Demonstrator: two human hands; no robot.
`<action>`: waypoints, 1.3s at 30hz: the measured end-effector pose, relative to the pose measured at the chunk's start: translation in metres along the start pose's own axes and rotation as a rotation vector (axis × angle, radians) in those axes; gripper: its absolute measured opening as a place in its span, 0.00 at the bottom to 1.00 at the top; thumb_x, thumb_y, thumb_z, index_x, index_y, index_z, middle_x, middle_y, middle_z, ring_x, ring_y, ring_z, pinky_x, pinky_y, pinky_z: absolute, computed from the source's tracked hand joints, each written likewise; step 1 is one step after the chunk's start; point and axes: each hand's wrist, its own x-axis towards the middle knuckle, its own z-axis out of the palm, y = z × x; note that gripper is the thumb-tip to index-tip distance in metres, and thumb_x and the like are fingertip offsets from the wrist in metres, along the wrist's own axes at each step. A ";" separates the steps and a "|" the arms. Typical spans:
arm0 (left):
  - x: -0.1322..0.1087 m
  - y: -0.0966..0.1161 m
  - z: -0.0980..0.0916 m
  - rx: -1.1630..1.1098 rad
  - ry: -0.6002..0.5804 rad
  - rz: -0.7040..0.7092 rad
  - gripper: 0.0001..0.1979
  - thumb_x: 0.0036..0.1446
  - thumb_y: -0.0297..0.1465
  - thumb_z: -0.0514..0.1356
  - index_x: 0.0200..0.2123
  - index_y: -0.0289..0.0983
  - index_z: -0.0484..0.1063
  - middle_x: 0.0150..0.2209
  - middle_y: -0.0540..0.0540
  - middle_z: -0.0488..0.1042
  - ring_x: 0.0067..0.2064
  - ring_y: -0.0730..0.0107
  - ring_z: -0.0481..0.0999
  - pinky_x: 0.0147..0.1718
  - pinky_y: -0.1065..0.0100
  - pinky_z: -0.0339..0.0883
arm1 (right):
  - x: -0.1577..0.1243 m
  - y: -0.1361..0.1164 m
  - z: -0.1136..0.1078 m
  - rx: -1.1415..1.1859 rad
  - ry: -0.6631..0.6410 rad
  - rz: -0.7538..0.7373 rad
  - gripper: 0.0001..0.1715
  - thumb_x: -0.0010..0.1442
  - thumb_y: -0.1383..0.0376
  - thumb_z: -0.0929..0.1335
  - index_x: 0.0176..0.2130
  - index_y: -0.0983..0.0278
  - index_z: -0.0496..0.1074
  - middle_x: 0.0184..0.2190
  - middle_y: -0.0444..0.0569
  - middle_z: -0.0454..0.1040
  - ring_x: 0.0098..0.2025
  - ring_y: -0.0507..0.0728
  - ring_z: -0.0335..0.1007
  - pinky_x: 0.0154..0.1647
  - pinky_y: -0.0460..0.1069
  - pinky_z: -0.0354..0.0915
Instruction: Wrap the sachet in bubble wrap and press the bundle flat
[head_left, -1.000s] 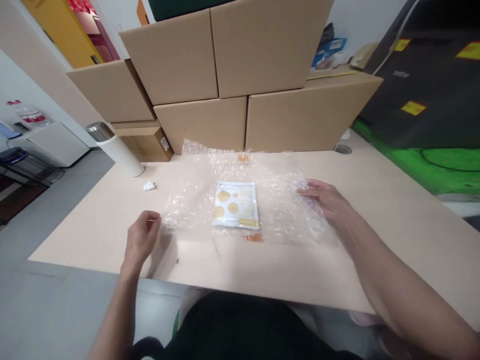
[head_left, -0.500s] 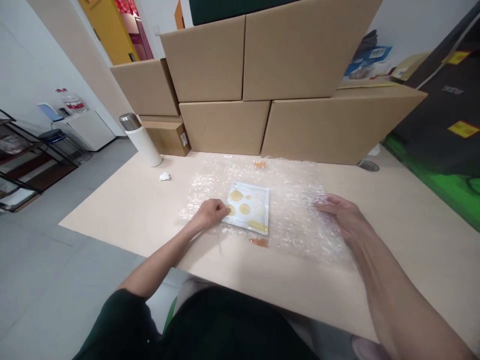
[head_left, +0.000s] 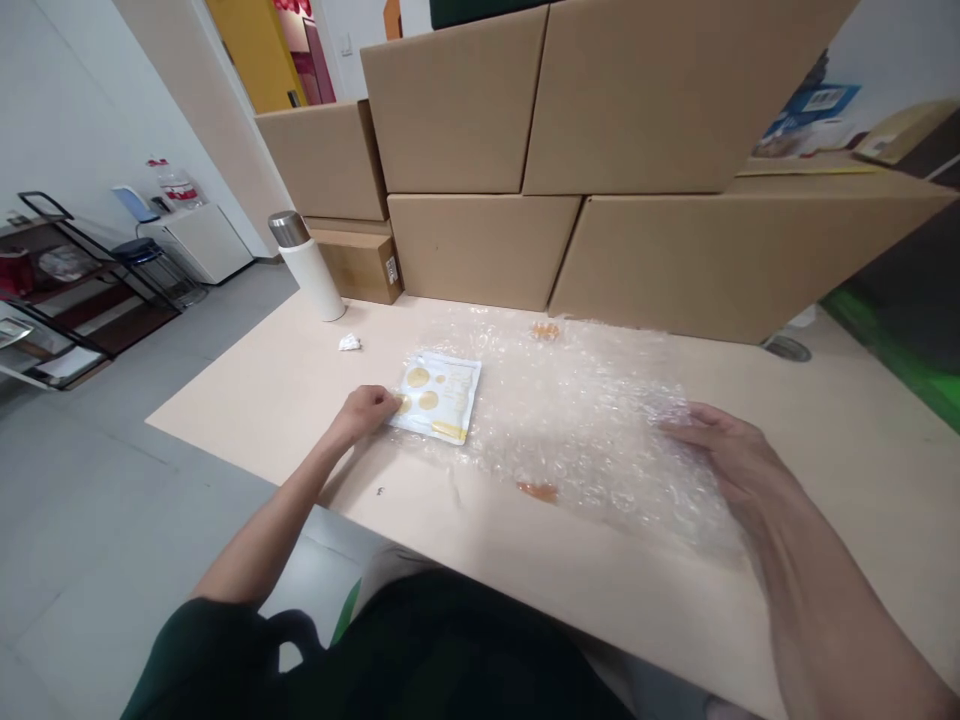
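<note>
A white packet with yellow circles lies over the left end of a bubble wrap sheet. My left hand pinches the packet's left edge, fingers closed. At the sheet's right side, my right hand holds the bubble wrap between thumb and fingers. Two pieces of orange tape show on the sheet, one near its back edge and one near its front edge.
Large cardboard boxes are stacked along the table's back. A white bottle with a steel cap and a crumpled white scrap stand at the back left of the table. A black cart is farther left.
The packet has slid left across the bubble wrap in my left hand's grip. The whole view has shifted a little; my right hand still holds the sheet's right side.
</note>
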 end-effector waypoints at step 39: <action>-0.044 0.112 0.068 0.048 -0.245 0.585 0.26 0.68 0.50 0.44 0.49 0.43 0.75 0.56 0.41 0.69 0.60 0.52 0.64 0.61 0.49 0.55 | -0.093 -0.031 0.148 0.432 -0.742 0.234 0.26 0.57 0.46 0.68 0.40 0.64 0.77 0.31 0.51 0.78 0.36 0.61 0.74 0.35 0.52 0.68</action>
